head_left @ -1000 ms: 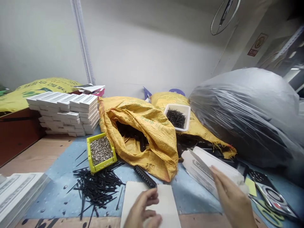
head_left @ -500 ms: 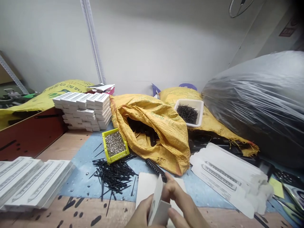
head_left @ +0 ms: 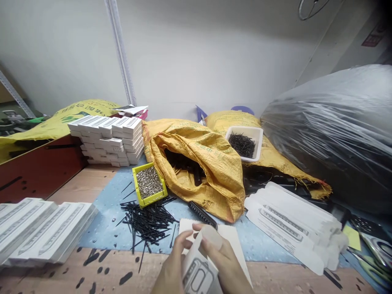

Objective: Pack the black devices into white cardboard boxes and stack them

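I am cataloguing from my remote station. Main item: a printed white card (head_left: 199, 277), being held nearly upright at the bottom centre of the view, above a blank white card (head_left: 235, 241) lying on the blue work mat (head_left: 102, 241).

My left hand (head_left: 171, 267) is closing on the card's left side, its fingers (head_left: 186, 239) curling around the edge. My right hand (head_left: 222, 259) is pressing from the other side, its thumb (head_left: 212, 237) resting on the upper part of the card. Both hands are gripping it, with little gap left.

Handling estimate: very light, thin and only modestly stiff, likely to crease if squeezed, so I am rating the edges as the safest hold.

Also being logged:
- A loose pile of black pins (head_left: 147, 224), just left of the hands
- A yellow-green tray (head_left: 141, 199) of small silver pieces
- A black slotted holder (head_left: 202, 214), just above the blank card
- A woven yellow sack (head_left: 214, 192), holding dark items
- Printed white sleeves (head_left: 290, 230), lying to the right
- Stacked white boxes (head_left: 105, 141), standing against the wall
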A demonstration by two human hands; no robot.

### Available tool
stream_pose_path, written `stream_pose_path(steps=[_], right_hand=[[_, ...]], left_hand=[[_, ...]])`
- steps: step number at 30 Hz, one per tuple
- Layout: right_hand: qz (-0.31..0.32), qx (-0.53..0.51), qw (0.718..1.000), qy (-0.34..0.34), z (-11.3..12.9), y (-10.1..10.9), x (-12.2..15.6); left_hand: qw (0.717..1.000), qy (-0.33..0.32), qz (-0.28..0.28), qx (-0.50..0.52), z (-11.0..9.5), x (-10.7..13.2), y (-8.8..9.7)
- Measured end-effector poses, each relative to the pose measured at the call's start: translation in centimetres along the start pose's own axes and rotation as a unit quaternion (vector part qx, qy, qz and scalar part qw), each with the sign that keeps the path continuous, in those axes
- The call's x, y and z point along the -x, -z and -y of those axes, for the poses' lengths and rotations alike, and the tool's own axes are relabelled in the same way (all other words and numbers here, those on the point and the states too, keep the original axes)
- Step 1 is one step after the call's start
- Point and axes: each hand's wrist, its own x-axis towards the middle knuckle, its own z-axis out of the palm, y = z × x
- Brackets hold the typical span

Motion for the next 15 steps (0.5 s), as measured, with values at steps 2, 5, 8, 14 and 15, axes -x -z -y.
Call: stream_pose_path(steps=[2,5,8,14,15], right_hand=[[-0.04,0.043,0.995,0.08,-0.8,-0.4,-0.3],[0.023,0.074,0.985,0.154,-0.7,-0.6,-0.1],[0.097,0.094,0.976,0.168,0.4,-0.3,0.5],[0.077,0.073,0.976,0.19,-0.2,-0.4,0.3],[0.077,0.079,0.972,0.206,-0.8,-0.7,0.2]], left_hand=[[0.99,-0.06,-0.074,-0.105,-0.1,-0.3,-0.3],[0.959,-0.167,-0.093,-0.209,-0.3,-0.8,-0.2],[0.926,-0.242,-0.123,-0.262,-0.4,-1.0,-0.1],[0.867,-0.289,-0.292,-0.281,-0.9,-0.9,-0.6],[0.872,-0.289,-0.286,-0.271,-1.0,-1.0,-0.6]])
